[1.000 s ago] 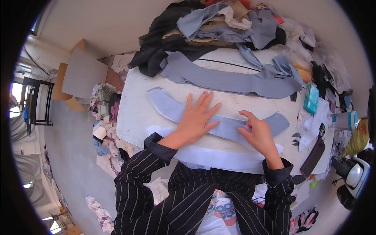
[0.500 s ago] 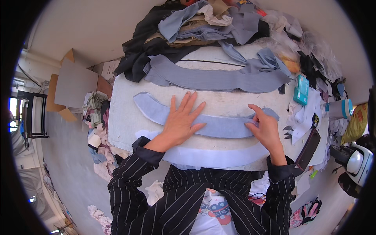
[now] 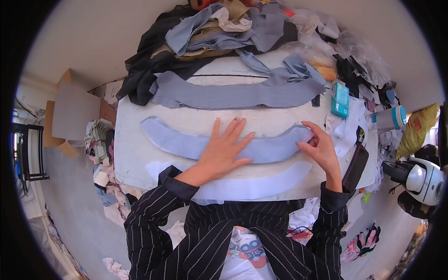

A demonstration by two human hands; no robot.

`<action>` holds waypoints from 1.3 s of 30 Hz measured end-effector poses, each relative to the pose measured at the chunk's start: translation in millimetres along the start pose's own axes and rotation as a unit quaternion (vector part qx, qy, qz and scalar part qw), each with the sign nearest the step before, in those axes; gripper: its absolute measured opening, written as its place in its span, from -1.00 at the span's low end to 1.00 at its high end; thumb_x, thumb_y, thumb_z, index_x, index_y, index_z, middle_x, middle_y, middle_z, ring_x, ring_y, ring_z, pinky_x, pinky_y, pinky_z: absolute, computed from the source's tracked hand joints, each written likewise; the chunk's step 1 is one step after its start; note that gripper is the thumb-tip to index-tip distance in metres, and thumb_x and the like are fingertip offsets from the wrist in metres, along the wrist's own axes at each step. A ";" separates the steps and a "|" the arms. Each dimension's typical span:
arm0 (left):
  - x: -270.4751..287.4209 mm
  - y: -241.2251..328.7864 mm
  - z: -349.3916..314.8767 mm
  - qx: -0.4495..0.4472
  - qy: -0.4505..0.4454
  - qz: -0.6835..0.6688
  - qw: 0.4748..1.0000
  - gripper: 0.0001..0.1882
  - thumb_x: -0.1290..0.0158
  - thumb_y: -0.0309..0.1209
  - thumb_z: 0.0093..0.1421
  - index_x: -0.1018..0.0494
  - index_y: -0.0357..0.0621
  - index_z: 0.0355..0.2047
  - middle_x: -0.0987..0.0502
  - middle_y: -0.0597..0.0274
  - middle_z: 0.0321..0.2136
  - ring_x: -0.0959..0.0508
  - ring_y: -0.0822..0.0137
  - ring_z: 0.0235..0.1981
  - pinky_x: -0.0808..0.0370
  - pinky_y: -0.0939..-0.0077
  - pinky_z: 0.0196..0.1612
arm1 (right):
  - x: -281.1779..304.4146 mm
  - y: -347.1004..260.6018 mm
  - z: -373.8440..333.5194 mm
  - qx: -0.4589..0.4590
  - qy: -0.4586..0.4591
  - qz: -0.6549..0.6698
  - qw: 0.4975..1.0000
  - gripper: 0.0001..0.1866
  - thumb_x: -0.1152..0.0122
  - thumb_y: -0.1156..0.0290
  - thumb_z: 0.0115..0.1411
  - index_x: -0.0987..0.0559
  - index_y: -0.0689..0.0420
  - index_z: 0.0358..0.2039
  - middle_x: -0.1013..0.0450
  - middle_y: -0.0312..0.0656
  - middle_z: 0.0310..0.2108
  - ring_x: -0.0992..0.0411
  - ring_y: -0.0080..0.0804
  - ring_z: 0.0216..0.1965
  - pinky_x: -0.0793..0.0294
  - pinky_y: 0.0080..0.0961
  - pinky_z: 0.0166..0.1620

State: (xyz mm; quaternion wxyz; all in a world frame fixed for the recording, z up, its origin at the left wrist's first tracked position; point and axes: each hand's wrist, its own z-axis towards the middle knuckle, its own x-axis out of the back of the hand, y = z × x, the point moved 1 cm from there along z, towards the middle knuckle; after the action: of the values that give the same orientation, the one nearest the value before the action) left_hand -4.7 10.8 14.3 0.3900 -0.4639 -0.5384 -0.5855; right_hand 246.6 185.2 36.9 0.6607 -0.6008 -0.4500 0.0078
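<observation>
A curved, light blue fabric strip (image 3: pixel 270 148) lies flat across the middle of the table, its ends bending away from me. My left hand (image 3: pixel 223 148) is open on it, palm down with fingers spread, pressing near its middle. At the strip's right end, my right hand (image 3: pixel 321 145) has thumb and forefinger apart, touching the cloth by the edge; the other fingers are curled and partly hidden. Closer to me lies a white curved strip (image 3: pixel 252 185), partly under my left wrist. Beyond the blue strip rests a stack of grey-blue curved fabric pieces (image 3: pixel 219 95).
Piled cloth (image 3: pixel 219 42) covers the table's far side. At the right are a teal box (image 3: pixel 340 99), a dark flat case (image 3: pixel 355 168) and a white tub with a teal rim (image 3: pixel 391 117). Folded fabric (image 3: pixel 99 135) and a cardboard box (image 3: pixel 77 114) stand left of the table (image 3: pixel 130 154).
The blue strip's right end, folded and bunched under my right hand before, now lies flat. My right thumb and forefinger have shifted onto its end edge. My left fingers drew slightly closer together. The view shifted.
</observation>
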 end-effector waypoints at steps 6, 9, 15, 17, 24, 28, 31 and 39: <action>2.9 0.9 0.7 -0.002 0.004 -0.004 1.000 -0.26 0.09 0.15 0.25 -0.21 0.05 0.33 0.00 -0.05 0.39 0.04 0.02 0.43 0.25 -0.22 0.38 | -6.7 5.0 -6.7 -0.038 0.061 -0.023 0.997 -0.46 -0.31 0.52 0.03 -0.49 0.12 0.09 -0.36 -0.28 -0.58 -0.31 -0.57 -0.63 -0.35 -0.59 -0.47; 4.0 1.6 0.1 -0.005 0.017 -0.013 1.000 -0.27 -0.02 0.08 0.21 -0.23 0.05 0.31 -0.04 -0.08 0.37 0.01 0.00 0.41 0.20 -0.23 0.37 | -12.6 3.0 -10.9 -0.026 0.095 -0.053 0.994 -0.46 -0.29 0.53 0.03 -0.49 0.10 0.09 -0.39 -0.25 -0.56 -0.34 -0.51 -0.63 -0.37 -0.55 -0.46; 4.1 0.7 -1.5 -0.008 0.025 -0.014 1.000 -0.26 -0.05 0.08 0.19 -0.23 0.05 0.31 -0.04 -0.07 0.37 0.00 -0.01 0.41 0.17 -0.25 0.36 | -14.7 -4.1 -15.9 -0.003 0.159 -0.135 0.978 -0.53 -0.28 0.52 0.04 -0.51 0.14 0.02 -0.43 -0.25 -0.50 -0.39 -0.48 -0.59 -0.40 -0.53 -0.44; 2.9 0.3 -3.0 -0.007 0.030 -0.012 0.999 -0.25 -0.05 0.08 0.19 -0.23 0.05 0.31 -0.04 -0.07 0.37 0.00 -0.01 0.41 0.17 -0.26 0.36 | -11.1 -9.2 -14.8 0.015 0.183 -0.101 0.978 -0.62 -0.27 0.51 0.08 -0.53 0.18 -0.05 -0.44 -0.28 -0.48 -0.39 -0.54 -0.56 -0.39 -0.56 -0.44; 2.3 1.0 -0.2 -0.009 0.021 -0.010 1.000 -0.24 -0.05 0.09 0.19 -0.22 0.05 0.32 -0.03 -0.07 0.37 0.01 0.00 0.41 0.18 -0.23 0.37 | -26.8 3.2 24.9 -0.039 0.046 0.133 0.989 -0.83 -0.11 0.44 0.26 -0.54 0.30 -0.30 -0.46 -0.30 -0.52 -0.34 -0.65 -0.62 -0.29 -0.69 -0.54; -0.9 0.0 -1.8 -0.008 0.025 -0.009 1.000 -0.23 -0.02 0.12 0.20 -0.19 0.06 0.34 -0.02 -0.06 0.38 0.02 0.01 0.42 0.20 -0.21 0.38 | -15.0 3.3 28.4 -0.097 0.009 0.167 0.981 -0.86 -0.13 0.45 0.25 -0.55 0.27 -0.31 -0.47 -0.31 -0.52 -0.34 -0.66 -0.63 -0.29 -0.68 -0.56; -2.3 -1.6 -5.3 -0.004 0.026 -0.025 0.999 -0.23 0.02 0.13 0.22 -0.15 0.08 0.36 0.02 -0.06 0.40 0.05 -0.01 0.43 0.23 -0.23 0.38 | -8.8 -22.2 37.1 -0.078 0.010 0.139 0.987 -0.89 -0.17 0.47 0.23 -0.56 0.25 -0.32 -0.47 -0.33 -0.52 -0.37 -0.67 -0.59 -0.32 -0.68 -0.54; 9.4 -5.4 -19.1 -0.014 0.104 -0.105 0.989 -0.28 -0.03 0.03 0.24 -0.16 0.05 0.34 -0.01 -0.12 0.37 0.02 -0.09 0.41 0.13 -0.34 0.32 | -100.1 -140.4 121.3 0.238 -0.052 -0.016 0.970 -0.90 -0.30 0.48 0.04 -0.60 0.20 -0.40 -0.56 -0.16 -0.51 -0.53 -0.32 -0.48 -0.47 -0.47 -0.37</action>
State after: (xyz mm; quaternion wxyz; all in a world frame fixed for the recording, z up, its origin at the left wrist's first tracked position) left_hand -14.7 -7.1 22.1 0.3735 -0.3463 -0.5324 -0.6761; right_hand 39.3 186.4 75.4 0.7604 -0.4183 -0.4782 0.1351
